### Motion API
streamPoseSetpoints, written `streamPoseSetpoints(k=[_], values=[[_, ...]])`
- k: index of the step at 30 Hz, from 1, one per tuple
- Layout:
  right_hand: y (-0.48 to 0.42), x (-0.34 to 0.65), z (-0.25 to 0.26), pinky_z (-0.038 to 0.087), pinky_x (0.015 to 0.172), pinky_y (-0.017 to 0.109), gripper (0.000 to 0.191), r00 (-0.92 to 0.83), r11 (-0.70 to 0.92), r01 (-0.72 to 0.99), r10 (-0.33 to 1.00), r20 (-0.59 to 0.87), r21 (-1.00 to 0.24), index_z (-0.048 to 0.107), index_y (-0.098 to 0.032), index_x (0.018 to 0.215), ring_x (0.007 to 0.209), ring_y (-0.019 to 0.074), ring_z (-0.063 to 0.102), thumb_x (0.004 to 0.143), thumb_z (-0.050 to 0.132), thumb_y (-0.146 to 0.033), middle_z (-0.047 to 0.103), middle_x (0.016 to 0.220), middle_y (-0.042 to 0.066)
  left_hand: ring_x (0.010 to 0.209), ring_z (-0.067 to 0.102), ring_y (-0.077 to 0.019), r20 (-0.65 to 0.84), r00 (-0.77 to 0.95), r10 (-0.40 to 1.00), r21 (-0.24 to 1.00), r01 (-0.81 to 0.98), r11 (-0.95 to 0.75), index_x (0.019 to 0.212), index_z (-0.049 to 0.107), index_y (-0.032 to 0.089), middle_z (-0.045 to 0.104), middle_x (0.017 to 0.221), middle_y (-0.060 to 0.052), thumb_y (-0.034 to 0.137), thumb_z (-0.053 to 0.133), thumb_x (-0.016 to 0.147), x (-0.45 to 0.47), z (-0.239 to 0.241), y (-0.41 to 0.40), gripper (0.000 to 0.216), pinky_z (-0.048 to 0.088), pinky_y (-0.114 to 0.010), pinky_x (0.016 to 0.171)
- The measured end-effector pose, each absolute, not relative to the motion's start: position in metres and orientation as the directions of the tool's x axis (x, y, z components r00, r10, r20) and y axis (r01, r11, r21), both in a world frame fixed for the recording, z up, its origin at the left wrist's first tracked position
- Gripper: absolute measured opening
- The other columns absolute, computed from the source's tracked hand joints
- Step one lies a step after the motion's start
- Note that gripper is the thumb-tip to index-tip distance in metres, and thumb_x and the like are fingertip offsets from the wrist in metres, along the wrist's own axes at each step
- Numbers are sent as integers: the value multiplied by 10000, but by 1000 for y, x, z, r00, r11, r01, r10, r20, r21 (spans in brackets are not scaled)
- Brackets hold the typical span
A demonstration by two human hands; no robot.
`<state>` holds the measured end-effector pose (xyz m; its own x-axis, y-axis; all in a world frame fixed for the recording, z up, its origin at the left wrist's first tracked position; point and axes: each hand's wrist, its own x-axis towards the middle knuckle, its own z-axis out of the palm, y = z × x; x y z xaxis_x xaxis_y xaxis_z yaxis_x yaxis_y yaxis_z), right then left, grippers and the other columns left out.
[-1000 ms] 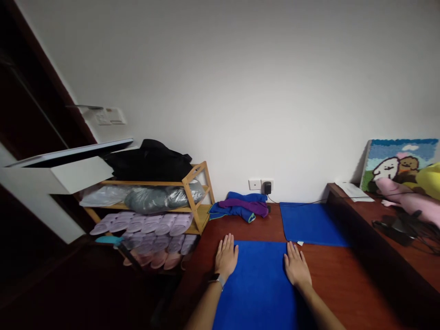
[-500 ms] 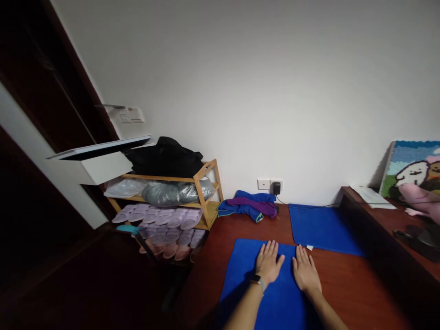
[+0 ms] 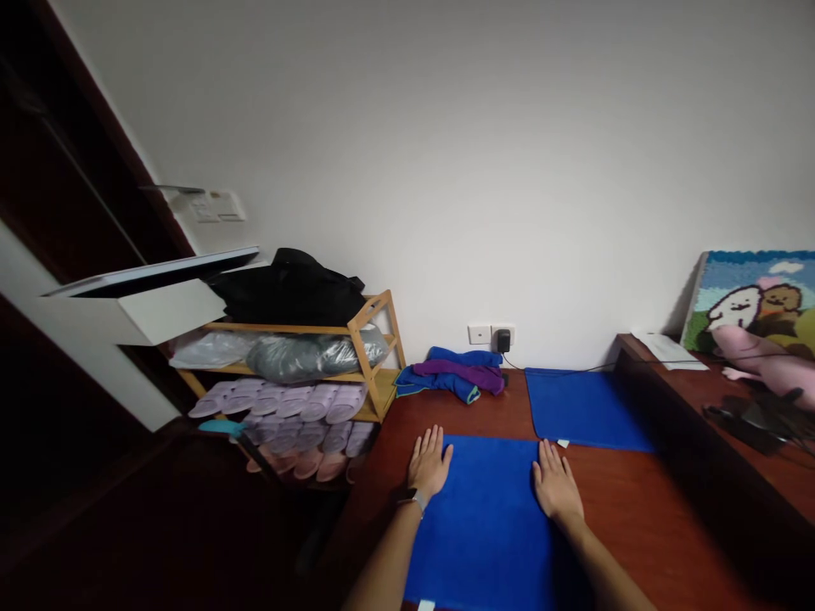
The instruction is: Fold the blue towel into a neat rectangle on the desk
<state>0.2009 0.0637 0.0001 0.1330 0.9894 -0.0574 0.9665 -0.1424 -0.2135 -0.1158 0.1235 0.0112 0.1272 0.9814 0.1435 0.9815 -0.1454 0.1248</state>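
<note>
A blue cloth (image 3: 487, 518) lies spread flat on the reddish-brown table (image 3: 637, 518) in front of me. My left hand (image 3: 429, 462) rests palm down on its far left corner, fingers stretched out; a watch sits on that wrist. My right hand (image 3: 555, 484) lies flat on the cloth's far right edge, fingers also stretched out. Neither hand holds anything.
A second blue cloth (image 3: 582, 407) lies flat farther back by the wall. A heap of blue and purple cloths (image 3: 455, 378) sits near a wall socket (image 3: 489, 337). A wooden rack (image 3: 299, 382) with slippers stands left. A raised ledge (image 3: 719, 424) with plush toys and a picture is right.
Half a second ago both hands were close together near the cloth's middle; they have slid apart to its left and right edges. The camera view shifted slightly.
</note>
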Motion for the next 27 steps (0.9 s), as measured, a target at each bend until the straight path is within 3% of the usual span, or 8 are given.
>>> streamPoseSetpoints(k=[5,9,11,15,22,27], values=[[65,200,0,70,1276,395,693,136,-146,968,989,-59,-204,163,-91,1616,1570,184,109,1009,98,-419,156,1698,49,1557,217,-250,252,182,950,122,968,-218,1631,198,193,317,1667,-61,452,180,1060,-83,24,115,627,172,-493,1277],[65,202,-2,76,1272,394,692,132,-142,973,989,-62,-183,157,-78,1614,1570,191,115,1009,90,-406,152,1697,58,1555,224,-200,269,460,846,170,842,-511,1628,216,214,303,1675,-28,466,155,1072,-3,21,87,613,200,-427,1281],[64,204,-3,74,1270,402,682,106,-114,981,992,-62,-159,168,-72,1612,1571,198,112,1005,111,-378,147,1697,69,1551,237,-194,223,514,828,230,798,-557,1622,242,215,319,1668,-31,471,127,1073,35,13,73,616,211,-427,1278],[63,205,-6,69,1269,411,679,77,-83,989,995,-57,-119,173,-70,1610,1572,207,106,1001,129,-368,137,1698,75,1555,224,-209,159,504,849,271,804,-529,1628,210,226,303,1671,-35,482,127,1070,53,0,63,620,202,-455,1281],[64,202,0,74,1273,382,688,128,-137,975,990,-57,-177,151,-93,1615,1571,181,103,1012,65,-413,136,1702,40,1550,243,-240,93,308,947,194,927,-321,1615,263,200,290,1669,-57,561,152,1059,-65,10,73,672,213,-481,1271],[65,202,1,54,1274,376,692,136,-146,966,989,-62,-213,148,-96,1616,1572,176,92,1012,73,-424,141,1704,40,1542,267,-227,171,278,945,119,946,-300,1616,260,213,316,1664,-47,570,187,1059,-116,1,70,665,222,-464,1271]])
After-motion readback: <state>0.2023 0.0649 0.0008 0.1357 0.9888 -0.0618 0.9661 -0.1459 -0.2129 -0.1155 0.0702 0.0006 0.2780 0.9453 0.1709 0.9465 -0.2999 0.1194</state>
